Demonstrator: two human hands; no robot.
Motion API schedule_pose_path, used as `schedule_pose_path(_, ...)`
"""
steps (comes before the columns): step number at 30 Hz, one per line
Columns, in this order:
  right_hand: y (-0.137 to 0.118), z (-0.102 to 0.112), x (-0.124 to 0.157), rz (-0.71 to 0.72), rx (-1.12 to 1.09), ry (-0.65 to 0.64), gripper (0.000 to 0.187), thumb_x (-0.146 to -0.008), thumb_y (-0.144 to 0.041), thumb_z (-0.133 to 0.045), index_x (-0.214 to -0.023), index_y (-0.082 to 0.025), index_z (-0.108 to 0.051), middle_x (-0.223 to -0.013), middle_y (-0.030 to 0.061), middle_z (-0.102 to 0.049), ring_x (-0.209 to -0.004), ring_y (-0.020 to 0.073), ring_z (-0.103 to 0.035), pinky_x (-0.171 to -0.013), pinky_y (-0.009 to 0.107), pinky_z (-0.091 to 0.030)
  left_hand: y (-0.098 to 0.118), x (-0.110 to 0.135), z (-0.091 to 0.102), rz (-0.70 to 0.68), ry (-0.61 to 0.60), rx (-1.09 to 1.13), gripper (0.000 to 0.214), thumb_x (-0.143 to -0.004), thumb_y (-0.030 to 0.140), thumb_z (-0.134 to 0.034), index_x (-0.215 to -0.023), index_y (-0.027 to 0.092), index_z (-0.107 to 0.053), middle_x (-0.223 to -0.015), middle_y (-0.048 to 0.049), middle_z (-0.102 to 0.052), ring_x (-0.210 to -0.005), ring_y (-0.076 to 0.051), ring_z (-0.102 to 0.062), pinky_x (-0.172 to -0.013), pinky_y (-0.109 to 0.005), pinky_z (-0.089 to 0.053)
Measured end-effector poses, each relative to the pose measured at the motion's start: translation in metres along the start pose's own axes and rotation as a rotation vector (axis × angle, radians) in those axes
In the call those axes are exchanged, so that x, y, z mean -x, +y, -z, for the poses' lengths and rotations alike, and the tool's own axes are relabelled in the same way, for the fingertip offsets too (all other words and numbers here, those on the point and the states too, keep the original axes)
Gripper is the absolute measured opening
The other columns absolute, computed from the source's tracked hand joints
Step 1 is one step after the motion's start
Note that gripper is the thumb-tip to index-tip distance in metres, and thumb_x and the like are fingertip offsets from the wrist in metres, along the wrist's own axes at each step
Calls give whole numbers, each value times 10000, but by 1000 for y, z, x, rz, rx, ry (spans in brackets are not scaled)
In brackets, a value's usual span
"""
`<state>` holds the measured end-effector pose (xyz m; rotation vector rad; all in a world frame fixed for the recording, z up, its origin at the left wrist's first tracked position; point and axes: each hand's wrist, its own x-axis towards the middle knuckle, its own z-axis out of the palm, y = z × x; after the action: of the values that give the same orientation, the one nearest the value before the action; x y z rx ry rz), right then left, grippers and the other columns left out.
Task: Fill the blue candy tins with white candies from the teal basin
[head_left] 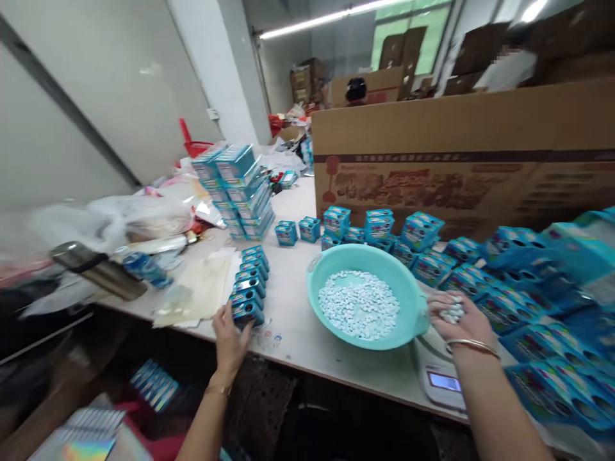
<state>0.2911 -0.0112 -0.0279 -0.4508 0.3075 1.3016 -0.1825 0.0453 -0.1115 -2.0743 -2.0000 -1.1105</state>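
My left hand (229, 339) has its thumb and fingers on either side of the nearest small blue box (246, 312), at the front end of a row of such boxes (254, 259) with dark round openings. In my right hand (464, 320), palm up, lies a handful of small white pellets (452, 312). That hand is beside the right rim of a mint-green plastic basin (317, 307). More white pellets (358, 304) cover the basin's bottom. A scale (437, 384) with a lit display sits under my right forearm, partly hidden.
Many blue boxes (473, 288) fill the table's right side, some stacked. Shrink-wrapped blue packs (240, 186) stand at the back left. A steel flask (98, 269), a blue bottle (147, 269) and paper (204, 288) lie left. Behind the basin rises a large carton (432, 137). Two people are beyond.
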Motion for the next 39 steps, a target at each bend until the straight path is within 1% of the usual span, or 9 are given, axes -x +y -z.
schedule_pose_path(8,-11,5,-5,-14,-20,77,208,-731,-65,-428,-740,-268,-386,-545,-59,-405,-359,113,-475,-279,208,-444,6,1,7,-48,70,-166,295,-954,361,-492,-1136,208,-667,-1080,-133,-624,-1164,-304,-554,-1064,-522,-367)
schedule_pose_path(12,-6,0,-1,23,-21,127,205,-799,-51,-375,-734,-246,-380,-532,-69,-390,-340,93,-438,-275,181,-419,1,-1,2,-127,160,-182,237,-939,334,-537,-1028,226,-728,-965,-99,-669,-1073,-289,-602,-1051,-534,-340)
schedule_pose_path(16,-10,14,-10,17,-9,50,204,-753,-43,-425,-753,-238,-367,-553,-70,-421,-368,85,-465,-313,171,-434,3,-1,4,-212,98,-167,211,-932,283,-545,-1018,253,-736,-959,-85,-686,-1089,-292,-594,-1039,-536,-342)
schedule_pose_path(20,-16,31,-21,3,28,-66,262,-684,-27,-500,-735,-235,-348,-560,-78,-431,-411,85,-498,-358,171,-451,33,-18,8,-256,206,-18,195,-916,312,-575,-1045,242,-703,-977,-82,-677,-1044,-270,-614,-988,-485,-421)
schedule_pose_path(23,-14,31,-20,-9,12,-84,283,-666,-14,-535,-721,-225,-356,-554,-81,-432,-422,79,-503,-372,160,-443,85,-58,-3,-343,249,148,249,-908,339,-585,-1117,224,-657,-1033,-90,-660,-1063,-257,-612,-966,-433,-469)
schedule_pose_path(28,-12,28,-5,-6,-78,-73,254,-712,-32,-561,-726,-218,-388,-558,-73,-447,-427,75,-494,-372,149,-423,202,-166,-64,-576,-175,164,585,-865,369,-605,-1402,206,-442,-1358,-143,-558,-1265,-292,-520,-1078,-457,-409)
schedule_pose_path(33,-48,54,14,76,-147,-76,277,-740,-25,-567,-713,-221,-373,-558,-71,-436,-424,79,-471,-364,159,-419,278,-257,-132,-723,-613,-268,1101,-633,220,-732,-1540,190,-109,-1640,-224,-69,-1506,-425,-73,-1146,-598,-227)
schedule_pose_path(35,-66,68,20,134,-153,-90,284,-737,-14,-568,-719,-222,-376,-570,-69,-447,-433,83,-481,-372,171,-436,289,-278,-148,-762,-679,-301,1126,-550,214,-757,-1517,194,-180,-1613,-252,-168,-1488,-452,-141,-1118,-613,-261)
schedule_pose_path(39,-91,90,30,213,-137,-89,295,-731,7,-559,-728,-223,-376,-576,-69,-450,-432,87,-488,-369,179,-440,290,-293,-160,-781,-750,-274,927,-489,241,-759,-1355,172,-435,-1320,-197,-558,-1237,-388,-537,-1004,-464,-447)
